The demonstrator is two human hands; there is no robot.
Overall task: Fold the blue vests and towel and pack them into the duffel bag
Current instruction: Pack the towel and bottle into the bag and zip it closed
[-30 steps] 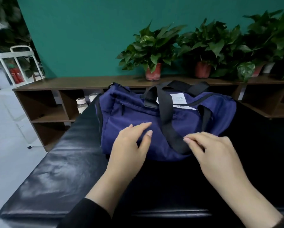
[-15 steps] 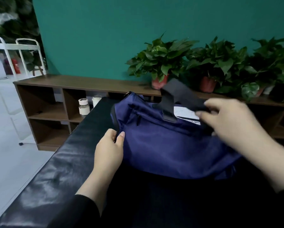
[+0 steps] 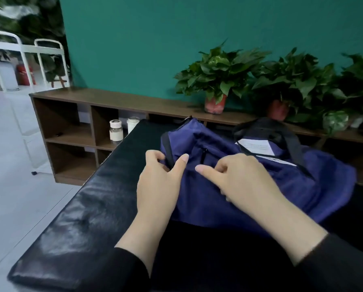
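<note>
**Both hands at the left end of the duffel bag**

The navy duffel bag (image 3: 260, 186) lies on its side on the black padded bench (image 3: 75, 224), its long body running from the bench's middle off toward the right. Its black carry straps (image 3: 266, 127) are flopped over the top toward the back, and a white label (image 3: 257, 146) shows just under them.

The left hand (image 3: 157, 186) is at the bag's left end, thumb and fingers curled round the black piping (image 3: 169, 153) that edges the end panel (the fabric is pinched between them). The right hand (image 3: 237, 178) sits just beside it on the bag's upper face, fingers curled down into the blue cloth with the thumb stretched out toward the left hand; it seems to gather a fold of the fabric, though what lies under the fingertips is hidden. A short black zip pull (image 3: 203, 158) hangs between the two hands. Both forearms come in from the bottom edge in black sleeves (image 3: 334, 268).

Behind the bench runs a low brown shelf unit (image 3: 71, 131) against a teal wall (image 3: 134, 49). Two white-capped jars (image 3: 115, 130) stand in one of its compartments, and potted green plants (image 3: 216, 81) line its top. A white metal frame (image 3: 24, 57) stands on the pale floor at far left.
</note>
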